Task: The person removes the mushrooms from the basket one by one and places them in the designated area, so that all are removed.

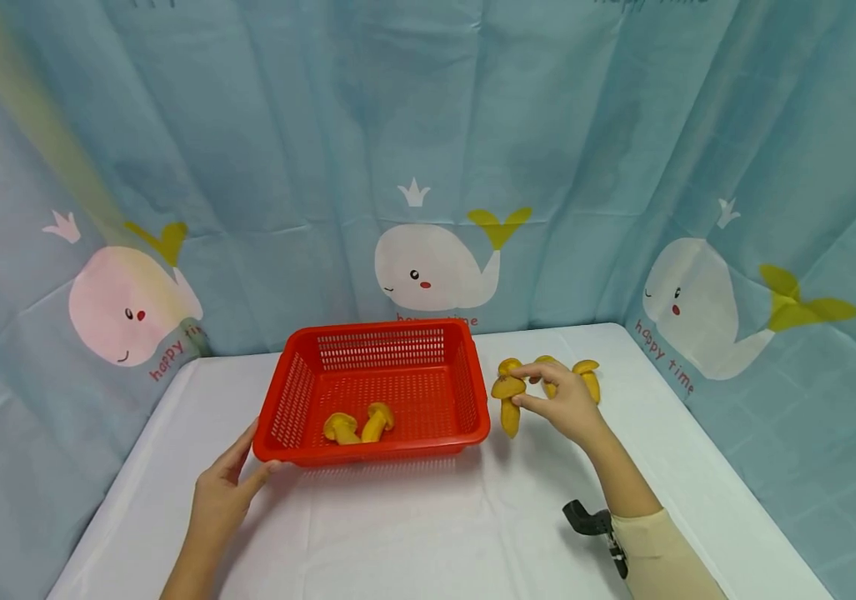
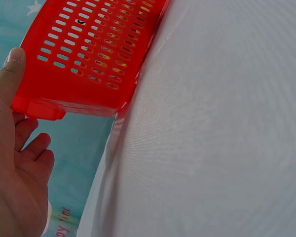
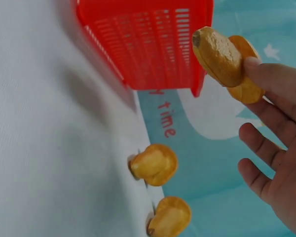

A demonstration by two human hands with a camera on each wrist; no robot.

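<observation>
A red plastic basket (image 1: 367,454) with slotted walls stands on the white-covered table. At its near left corner my left hand (image 1: 221,496) holds the rim; in the left wrist view the thumb (image 2: 15,61) lies on one side of the rim and the fingers curl by the other. Two yellow-brown mushrooms (image 1: 377,422) lie inside, near the front wall. Just right of the basket, my right hand (image 1: 566,404) pinches another mushroom (image 1: 510,415) by its cap between thumb and index finger, stem pointing down, raised over the table. Its remaining fingers are spread loosely.
Behind and beside the right hand are more mushrooms, one (image 1: 588,379) at the right and one (image 1: 509,365) just beyond the held one. A black strap piece (image 1: 588,521) sticks out at the right sleeve. Blue whale-print curtains (image 1: 307,167) surround the table (image 1: 397,533).
</observation>
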